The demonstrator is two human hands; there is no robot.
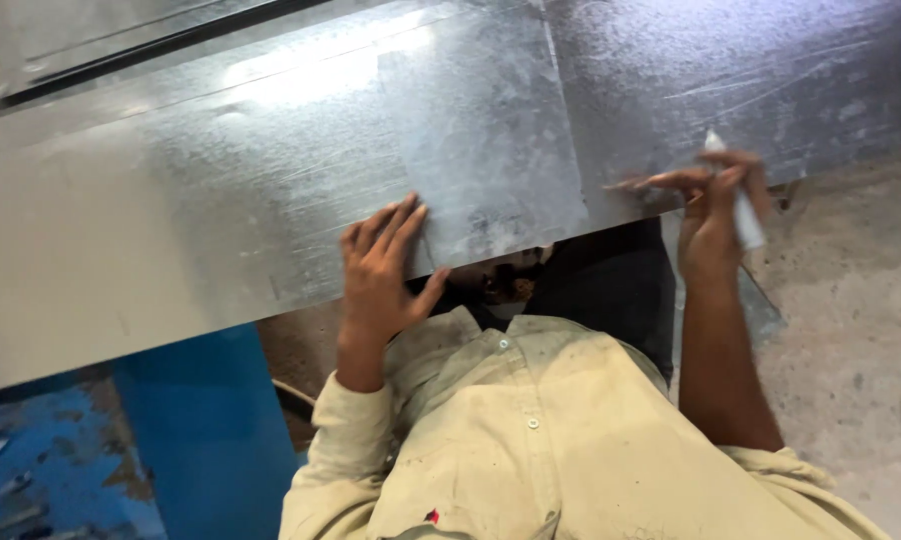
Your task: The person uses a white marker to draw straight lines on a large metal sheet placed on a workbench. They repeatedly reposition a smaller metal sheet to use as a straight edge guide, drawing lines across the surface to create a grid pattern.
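Pressing my open left hand (381, 265) flat on the galvanized steel sheet (221, 190); at three o'clock, my right hand (716, 215) grips a white marker (736, 200).

The metal sheet (271, 200) runs past three frame edges; the blurred right hand (716, 215) hides the marker's (743, 215) middle.
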